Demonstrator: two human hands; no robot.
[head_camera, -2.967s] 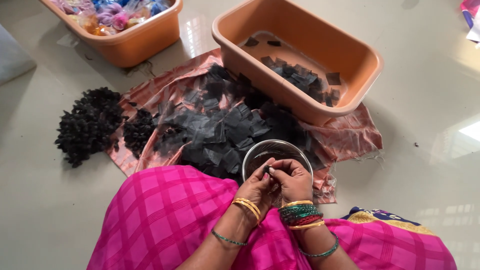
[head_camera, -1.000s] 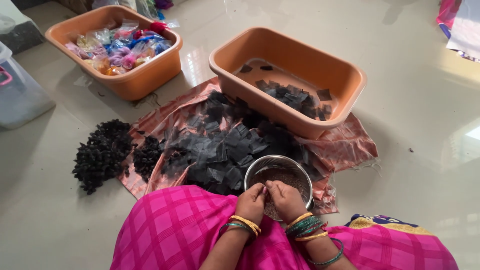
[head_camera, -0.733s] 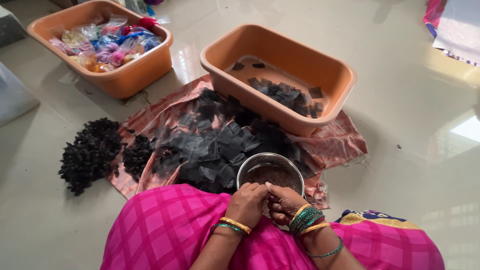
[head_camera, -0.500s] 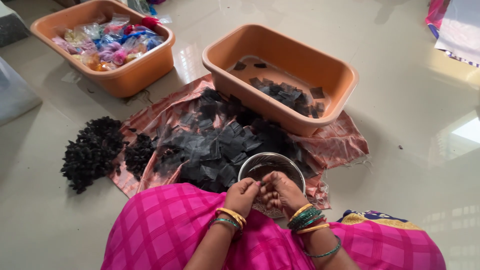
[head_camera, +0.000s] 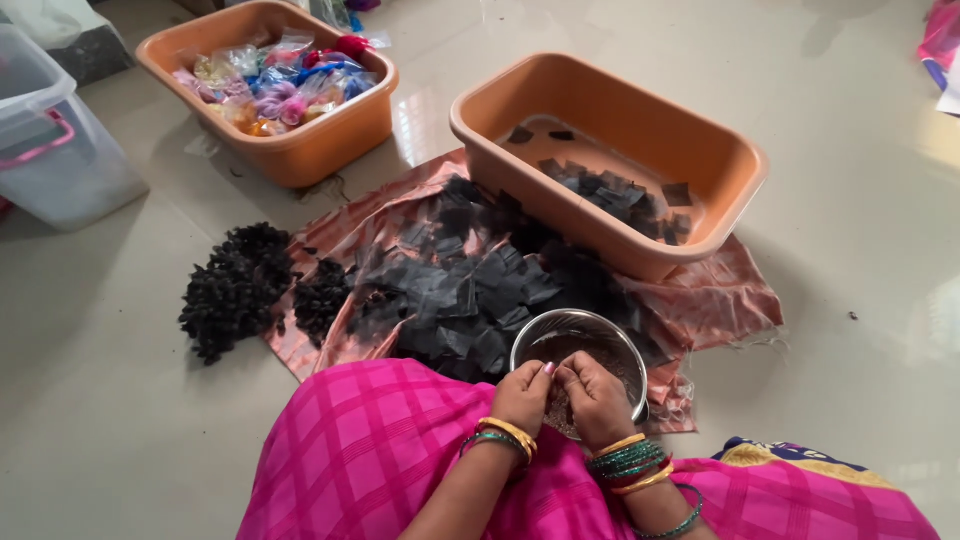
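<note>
Since half a second ago the view has swung so that a clear plastic storage box (head_camera: 55, 140) has come into sight, far left of the round steel bowl (head_camera: 580, 345), while both hands have stayed pressed together at the bowl's near rim.

Largest to smallest: the pale tiled floor (head_camera: 860, 330) carries everything. A rumpled pinkish-orange cloth (head_camera: 710, 300) lies under and around the bowl. Behind the bowl stands an orange rectangular plastic tub holding a few black squares (head_camera: 610, 150); farther back and left of the bowl is a second orange tub filled with colourful small packets (head_camera: 275, 95). A heap of black square pieces (head_camera: 470, 285) lies just behind and left of the bowl, and a pile of dark knobbly clusters (head_camera: 235, 290) lies well left of it.

The left hand (head_camera: 522, 395) and right hand (head_camera: 597, 400) meet fingertip to fingertip over the bowl's near edge, fingers narrowly pinched; what they pinch is too small to tell.
</note>
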